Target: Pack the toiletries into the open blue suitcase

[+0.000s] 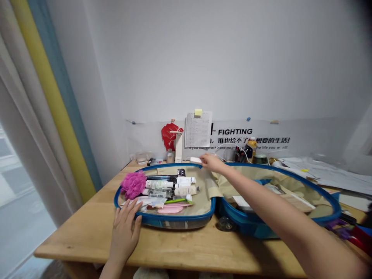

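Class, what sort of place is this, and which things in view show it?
Probably a study corner in a home or dormitory: a wooden desk, papers spread toward its far right, and a "FIGHTING" banner behind it.

At centre, the person's bare right hand (pixel 213 162) hides one end of a white oblong object (pixel 194 159), too small to identify; the white paper sheet (pixel 198 131) above is printed too finely to read. The bare right forearm (pixel 270 208) is cut off at lower right.

Room over suitcase (pixel 186 218) beside right forearm (pixel 261 198)
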Demonstrator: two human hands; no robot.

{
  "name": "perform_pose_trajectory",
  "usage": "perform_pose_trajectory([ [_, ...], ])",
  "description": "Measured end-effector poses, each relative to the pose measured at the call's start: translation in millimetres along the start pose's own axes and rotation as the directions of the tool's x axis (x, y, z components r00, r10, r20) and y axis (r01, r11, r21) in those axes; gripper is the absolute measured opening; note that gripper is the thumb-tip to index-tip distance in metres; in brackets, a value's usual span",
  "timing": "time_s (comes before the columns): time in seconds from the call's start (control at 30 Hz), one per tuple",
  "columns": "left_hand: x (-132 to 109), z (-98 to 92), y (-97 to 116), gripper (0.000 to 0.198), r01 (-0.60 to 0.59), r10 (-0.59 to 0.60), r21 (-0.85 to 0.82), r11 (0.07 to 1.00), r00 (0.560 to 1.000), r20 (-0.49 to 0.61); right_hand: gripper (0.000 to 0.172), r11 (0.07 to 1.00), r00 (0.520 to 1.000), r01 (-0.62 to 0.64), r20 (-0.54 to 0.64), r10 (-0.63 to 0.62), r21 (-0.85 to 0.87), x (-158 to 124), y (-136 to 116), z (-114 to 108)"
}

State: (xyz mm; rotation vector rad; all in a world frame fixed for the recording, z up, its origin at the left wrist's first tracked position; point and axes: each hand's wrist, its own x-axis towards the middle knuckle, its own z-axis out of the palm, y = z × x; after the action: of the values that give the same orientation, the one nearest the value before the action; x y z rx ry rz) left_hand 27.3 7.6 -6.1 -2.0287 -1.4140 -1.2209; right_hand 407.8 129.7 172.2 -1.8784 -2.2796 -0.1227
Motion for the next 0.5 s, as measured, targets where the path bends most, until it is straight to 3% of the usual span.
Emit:
perform_pose_trajectory([
  [0.13, 0.5, -1.4, 1.0, 0.040, 0.010, -0.010, 0.004, 1.000, 1.000, 0.018, 0.034, 0.994, 0.992, 0.087, 0.091, -0.092, 0.065, 13.7, -44.1, 25.6],
  [0.27, 0.8, -1.7, 0.8, 0.039, -0.004, 0.004, 0.009, 1.000, 1.000, 0.016, 0.034, 0.991, 0.983, 0.086, 0.157, -0.100, 0.099, 17.4, -61.5, 42.5],
  [0.4, 0.4, -0.5, -0.4, 0.040, 0.003, -0.003, 0.003, 1.000, 1.000, 0.014, 0.034, 0.986, 0.973, 0.078, 0.204, -0.108, 0.149, 19.2, -51.2, 33.2],
  [0.5, -0.3, 0.3, -1.3, 0.039, 0.002, -0.002, 0.000, 1.000, 1.000, 0.008, 0.034, 0.986, 0.979, 0.027, 0.196, -0.060, 0.165, 17.0, -16.8, 10.0],
])
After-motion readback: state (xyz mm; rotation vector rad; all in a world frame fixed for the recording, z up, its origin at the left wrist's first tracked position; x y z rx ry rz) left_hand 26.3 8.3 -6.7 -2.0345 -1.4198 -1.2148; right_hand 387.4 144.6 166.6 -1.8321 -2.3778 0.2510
